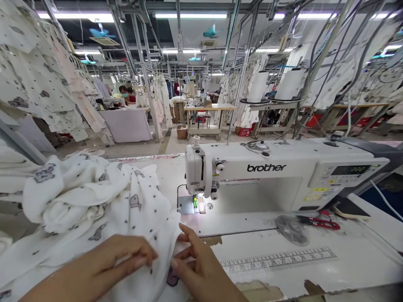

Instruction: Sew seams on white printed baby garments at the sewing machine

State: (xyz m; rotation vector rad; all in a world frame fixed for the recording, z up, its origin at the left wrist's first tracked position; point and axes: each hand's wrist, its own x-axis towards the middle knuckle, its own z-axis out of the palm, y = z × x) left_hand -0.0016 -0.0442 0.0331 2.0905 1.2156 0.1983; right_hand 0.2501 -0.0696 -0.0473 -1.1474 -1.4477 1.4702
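Observation:
A large heap of white fabric [126, 201] with grey animal prints and small dots lies on the left of the sewing table. My right hand [201, 262] pinches the right edge of this fabric between thumb and fingers, just in front of the needle area. Over the near part of the cloth, my left hand [122, 260] is closed, thumb against the curled fingers, apparently on a fold. Beyond the fabric edge stands a white Brother sewing machine [267, 167]. Its lit presser foot [195, 202] has a green part, and no cloth shows under it.
Red-handled snips [321, 222] and a clear round disc [292, 230] lie right of my right hand. A ruler scale [280, 260] runs along the tabletop. Thread cones [258, 87] stand behind the machine. Garments [37, 75] hang at left; a person [126, 95] sits far back.

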